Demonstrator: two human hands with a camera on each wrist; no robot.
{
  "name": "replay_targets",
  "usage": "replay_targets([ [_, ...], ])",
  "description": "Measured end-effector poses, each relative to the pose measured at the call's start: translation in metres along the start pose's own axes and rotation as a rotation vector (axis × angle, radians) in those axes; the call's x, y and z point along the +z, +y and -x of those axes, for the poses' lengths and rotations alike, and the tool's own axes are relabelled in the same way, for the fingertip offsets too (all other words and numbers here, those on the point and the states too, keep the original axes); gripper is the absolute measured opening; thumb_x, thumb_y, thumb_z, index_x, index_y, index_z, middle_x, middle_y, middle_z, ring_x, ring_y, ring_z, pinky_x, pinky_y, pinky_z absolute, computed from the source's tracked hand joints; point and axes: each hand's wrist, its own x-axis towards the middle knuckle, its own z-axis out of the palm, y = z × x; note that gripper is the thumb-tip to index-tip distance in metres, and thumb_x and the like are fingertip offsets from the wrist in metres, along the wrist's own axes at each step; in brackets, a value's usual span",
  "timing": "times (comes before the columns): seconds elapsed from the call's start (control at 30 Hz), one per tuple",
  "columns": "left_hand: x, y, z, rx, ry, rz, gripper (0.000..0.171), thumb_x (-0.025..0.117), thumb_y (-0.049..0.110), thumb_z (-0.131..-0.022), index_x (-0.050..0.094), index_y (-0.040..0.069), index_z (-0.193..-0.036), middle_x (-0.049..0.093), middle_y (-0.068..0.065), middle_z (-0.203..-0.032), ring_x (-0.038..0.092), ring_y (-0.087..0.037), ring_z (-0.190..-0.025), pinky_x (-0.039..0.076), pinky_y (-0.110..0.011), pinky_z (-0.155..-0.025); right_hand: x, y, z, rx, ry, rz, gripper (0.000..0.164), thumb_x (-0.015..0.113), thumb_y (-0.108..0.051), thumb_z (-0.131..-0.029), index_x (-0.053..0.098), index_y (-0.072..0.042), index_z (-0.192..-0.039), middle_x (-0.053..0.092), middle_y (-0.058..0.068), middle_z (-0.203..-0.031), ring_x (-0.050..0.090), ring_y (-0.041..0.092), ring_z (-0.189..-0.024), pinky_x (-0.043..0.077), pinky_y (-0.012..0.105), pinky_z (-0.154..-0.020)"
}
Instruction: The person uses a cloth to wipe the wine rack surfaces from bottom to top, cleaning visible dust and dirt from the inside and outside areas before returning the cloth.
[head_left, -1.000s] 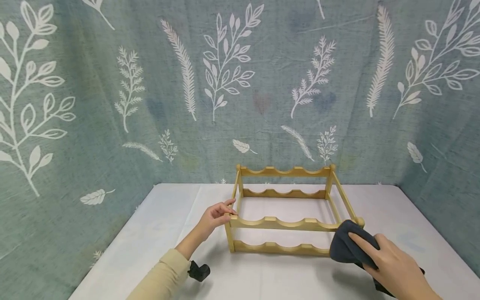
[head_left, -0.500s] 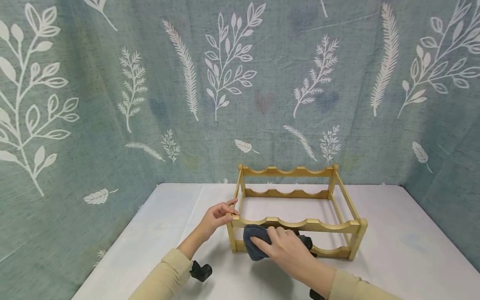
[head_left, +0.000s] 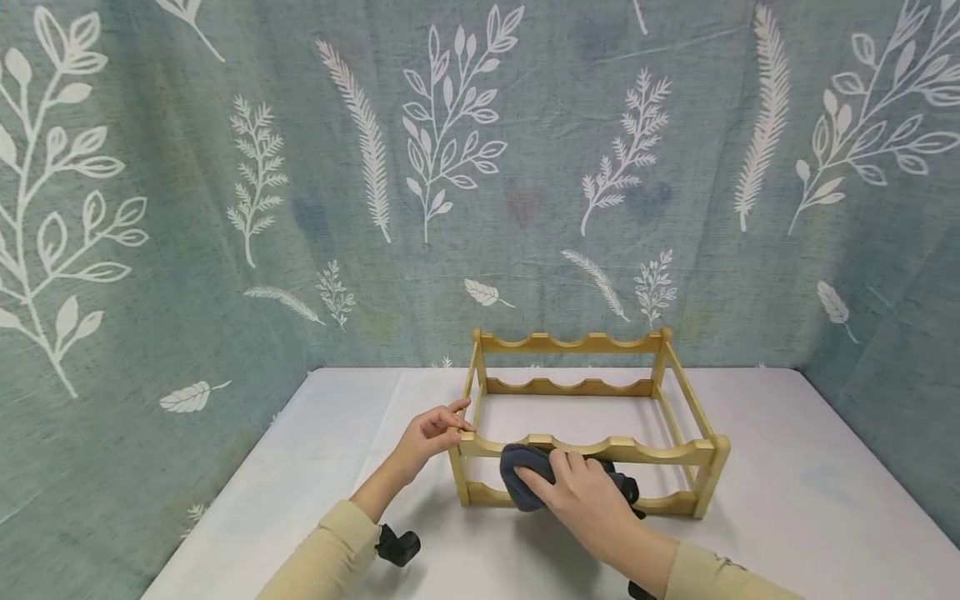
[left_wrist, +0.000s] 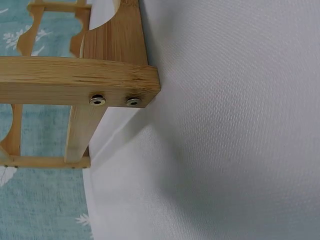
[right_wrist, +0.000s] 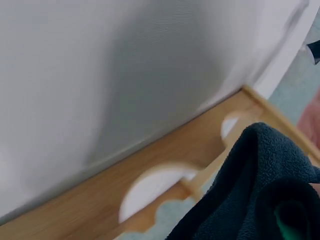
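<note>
A wooden bottle rack (head_left: pixel 630 450) with scalloped rails stands on the white table. My left hand (head_left: pixel 426 435) grips its near left top corner, thumb in front and fingers over the side rail. In my right hand (head_left: pixel 588 504) is a folded dark blue cloth (head_left: pixel 525 477), held against the front of the rack at the upper front rail, left of the middle. Close up in the right wrist view, the fuzzy cloth (right_wrist: pixel 270 160) overlaps the rails. The left wrist view shows a rack post (left_wrist: pixel 55 80) with two metal screws; the left hand is out of that view.
Below the left forearm a small black device (head_left: pixel 397 546) shows at the wrist. A grey-green curtain (head_left: pixel 450 208) with white leaf prints hangs behind and at both sides of the white table (head_left: pixel 360 408).
My right hand swept the cloth from the rack's near right corner leftward along the front, then slightly back to the right. The left hand keeps its grip on the corner.
</note>
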Motion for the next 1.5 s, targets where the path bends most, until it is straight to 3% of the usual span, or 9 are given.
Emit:
replay_targets([
  [0.13,-0.001,0.000,0.001,-0.002,0.000,0.013,0.015,0.058,0.010,-0.089,0.062,0.024,-0.089,0.067,0.013,-0.100,0.032,-0.003,-0.130,0.037,-0.019,-0.097,-0.005,0.018,0.023,0.024,0.005,-0.029,0.036,0.038,-0.012,-0.098,0.056,-0.030,-0.124,0.050,0.011,-0.082,0.044,0.019,-0.058,0.037,0.027,-0.046],
  [0.27,-0.001,0.001,0.001,-0.005,0.003,0.019,0.017,0.058,0.009,-0.089,0.063,0.025,-0.089,0.067,0.013,-0.100,0.033,0.000,-0.129,0.037,-0.019,-0.097,-0.010,0.037,0.046,0.060,0.024,-0.033,0.075,-0.011,-0.015,-0.097,0.059,-0.027,-0.121,0.047,0.012,-0.077,0.038,0.017,-0.054,0.031,0.026,-0.042],
  [0.5,0.000,0.001,0.002,-0.003,0.009,0.021,0.018,0.057,0.007,-0.089,0.063,0.025,-0.090,0.067,0.013,-0.100,0.034,0.001,-0.128,0.038,-0.018,-0.096,-0.016,0.065,0.090,0.128,0.009,-0.011,0.074,-0.009,-0.018,-0.097,0.062,-0.024,-0.117,0.042,0.011,-0.070,0.028,0.015,-0.050,0.022,0.023,-0.041],
  [0.57,0.000,0.002,0.003,-0.008,0.009,0.018,0.018,0.057,0.008,-0.089,0.063,0.025,-0.090,0.067,0.013,-0.100,0.033,0.001,-0.128,0.037,-0.018,-0.097,-0.020,0.073,0.103,0.191,-0.081,-0.044,0.044,0.020,-0.026,-0.102,0.061,-0.023,-0.119,0.038,0.008,-0.069,0.025,0.013,-0.051,0.020,0.022,-0.042],
  [0.63,0.000,0.001,0.003,-0.015,0.010,0.015,0.018,0.057,0.008,-0.089,0.063,0.025,-0.090,0.066,0.013,-0.100,0.033,0.000,-0.129,0.037,-0.018,-0.097,-0.023,0.080,0.117,0.270,-0.150,-0.073,0.029,0.054,-0.031,-0.092,0.060,-0.023,-0.119,0.036,0.005,-0.068,0.025,0.011,-0.052,0.021,0.021,-0.043],
  [0.73,-0.001,0.001,0.003,-0.026,0.008,0.007,0.018,0.057,0.008,-0.089,0.062,0.025,-0.090,0.066,0.013,-0.101,0.032,-0.002,-0.130,0.037,-0.018,-0.097,-0.029,0.089,0.134,0.402,-0.233,-0.120,0.068,0.085,-0.023,-0.058,0.058,-0.022,-0.120,0.033,0.002,-0.067,0.026,0.010,-0.052,0.023,0.021,-0.043],
  [0.97,-0.001,0.001,0.003,-0.025,0.012,-0.010,0.017,0.057,0.008,-0.089,0.062,0.024,-0.089,0.066,0.013,-0.101,0.032,-0.002,-0.130,0.037,-0.018,-0.097,-0.035,0.098,0.154,0.570,-0.271,-0.227,0.079,0.085,-0.019,-0.057,0.050,-0.022,-0.128,0.038,0.002,-0.072,0.029,0.008,-0.052,0.026,0.021,-0.043],
  [1.13,-0.001,0.001,0.002,-0.010,0.011,-0.012,0.017,0.056,0.007,-0.089,0.061,0.023,-0.090,0.066,0.013,-0.099,0.032,-0.001,-0.129,0.035,-0.018,-0.098,-0.032,0.101,0.157,0.560,-0.220,-0.243,0.078,0.085,-0.018,-0.056,0.051,-0.021,-0.127,0.038,0.002,-0.071,0.027,0.006,-0.051,0.025,0.020,-0.042],
  [1.5,0.000,0.001,0.000,-0.028,0.011,-0.020,0.011,0.056,0.010,-0.089,0.061,0.020,-0.090,0.066,0.010,-0.101,0.029,-0.009,-0.134,0.034,-0.023,-0.100,-0.002,0.097,0.167,0.650,-0.646,-0.507,0.070,0.078,-0.018,-0.068,0.048,-0.018,-0.131,0.044,0.004,-0.078,0.039,0.011,-0.053,0.032,0.026,-0.044],
])
